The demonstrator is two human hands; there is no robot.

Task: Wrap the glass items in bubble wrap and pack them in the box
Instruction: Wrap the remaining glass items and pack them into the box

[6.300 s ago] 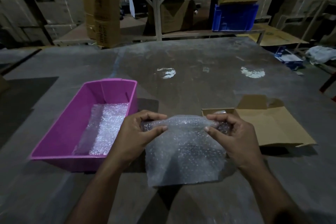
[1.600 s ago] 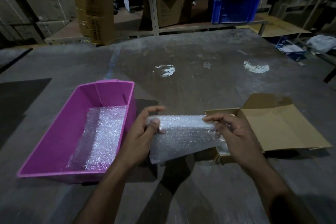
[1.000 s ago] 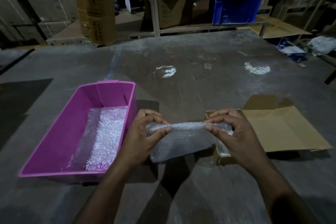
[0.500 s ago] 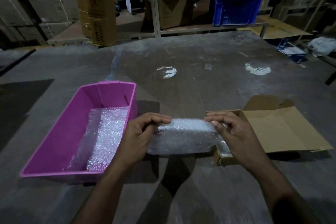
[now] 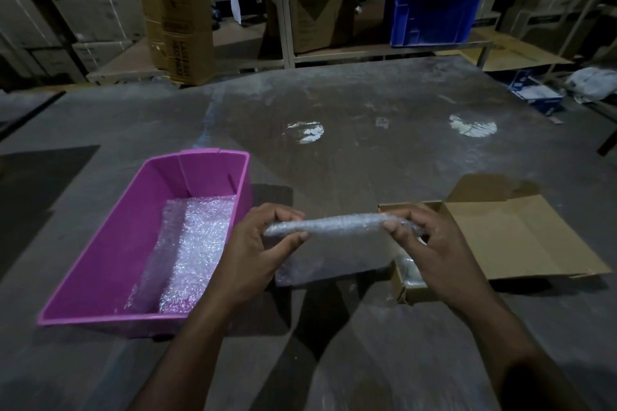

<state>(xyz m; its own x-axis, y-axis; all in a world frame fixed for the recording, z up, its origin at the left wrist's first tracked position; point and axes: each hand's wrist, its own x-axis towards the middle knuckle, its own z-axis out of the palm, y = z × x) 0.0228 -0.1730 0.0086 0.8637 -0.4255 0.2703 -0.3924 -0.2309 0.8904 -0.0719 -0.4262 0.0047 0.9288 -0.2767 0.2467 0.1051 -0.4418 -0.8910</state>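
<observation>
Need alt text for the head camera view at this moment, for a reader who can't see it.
Two bare hands, left hand and right hand, pinch the ends of a bubble-wrap roll above a grey table. A pink plastic bin holding a bubble-wrap sheet sits left; an open brown cardboard box sits right.

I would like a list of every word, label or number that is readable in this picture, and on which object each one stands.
Tall cardboard box behind the table: dark print runs sideways along its lower part, too blurred to read.
Stacked cartons at the back left: faint marks, too small to read.
Small blue box at the far right: pale label, unreadable.
Pink bin, open cardboard box and bubble wrap: no text visible.
</observation>
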